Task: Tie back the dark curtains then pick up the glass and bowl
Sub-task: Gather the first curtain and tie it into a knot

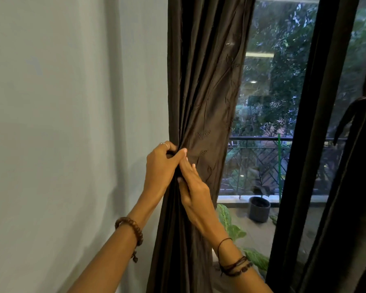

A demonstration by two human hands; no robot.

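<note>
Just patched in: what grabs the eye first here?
Both hands meet mid-frame on the dark curtain beside the pale wall: the left hand grips the gathered folds, the right hand rests against them. Right of it, the window shows a balcony with a dark pot.

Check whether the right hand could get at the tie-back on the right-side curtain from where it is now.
Probably not without moving: the right hand is busy on the left curtain, and the tie-back hangs at the frame's far edge, across the window.
</note>
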